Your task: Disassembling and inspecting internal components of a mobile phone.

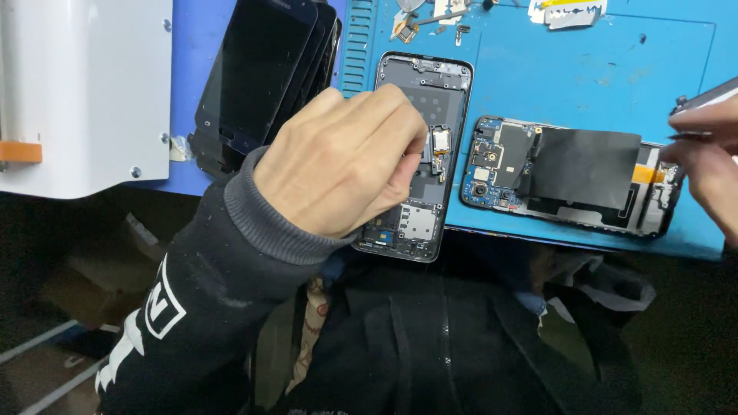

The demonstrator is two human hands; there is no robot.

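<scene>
Working now: the left hand [338,157] rests on the open black phone frame with its bare insides showing [421,154], near the middle of the blue rubber work mat [584,69].
Left fingers: curled tight, tips pinched down on a small part inside the frame; I cannot tell if they hold anything.
Right hand [707,165]: at the far right edge, fingers closed round a thin grey metal tool [703,98].
Second phone: the flat black phone body with a blue circuit board [569,173] lies just right of the frame, under the tool tip.
Step, I think: pressing or picking a tiny piece in the frame.
Next move calls for: a steady, gentle pinch, I think.
Left side: 1 stack of dark glass phone screens [261,73], and a white box [84,92].
</scene>
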